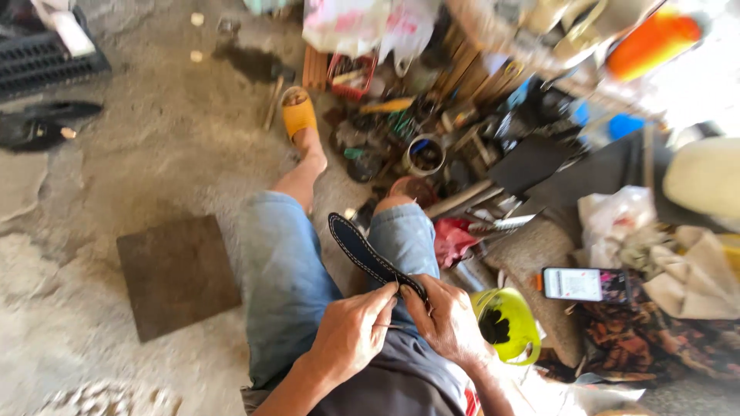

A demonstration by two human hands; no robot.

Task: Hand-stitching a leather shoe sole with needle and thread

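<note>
- Head view looks down on a person seated low, legs in rolled blue jeans stretched over a rough concrete floor [154, 154].
- Both hands meet over the lap at the near end of a dark shoe sole [368, 254], long and narrow, which rises away from the hands at a slant above the knees.
- A row of pale stitches shows along the sole's edge; it appears to run most of the visible rim, so the sewing looks well along, though the end under the fingers is hidden and may be unfinished.
- The left hand [351, 335] has its grip pinched together at the sole's near end, seemingly on a thin needle or thread, too small to make out.
- The right hand [447, 320] has its grip clamped on the same end of the sole, steadying it.
- One foot wears a yellow sandal [299, 114] farther out.
- A dark square slab [177, 276] lies on the floor to the left.
- To the right sit a yellow-green bowl [509, 323], a phone [582, 283] and a dense heap of tools [432, 146].
</note>
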